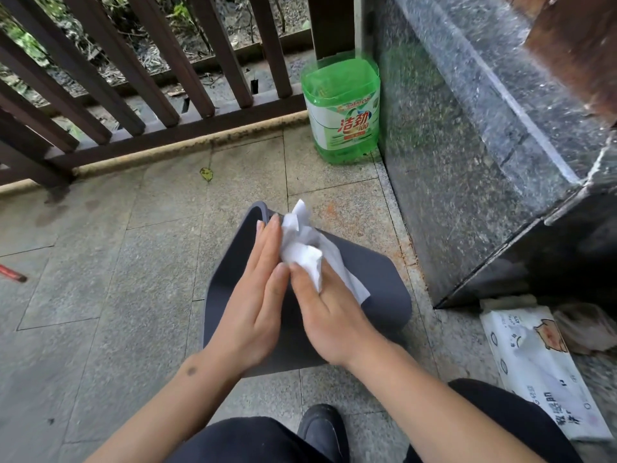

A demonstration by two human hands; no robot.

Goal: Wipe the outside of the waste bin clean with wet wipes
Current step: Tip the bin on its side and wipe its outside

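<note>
A dark grey waste bin (377, 289) lies on its side on the stone floor in front of me, its rim pointing away to the upper left. My right hand (329, 312) holds a crumpled white wet wipe (305, 248) over the bin's upper side. My left hand (257, 295) is flat with straight fingers, pressed against the wipe and the right hand from the left. Part of the bin is hidden under both hands.
A white wet wipe pack (541, 372) lies on the floor at the right. A green detergent bottle (344, 115) stands in the corner by a dark stone wall (467, 162). A brown railing (133, 105) runs along the back. My shoe (322, 429) is below the bin.
</note>
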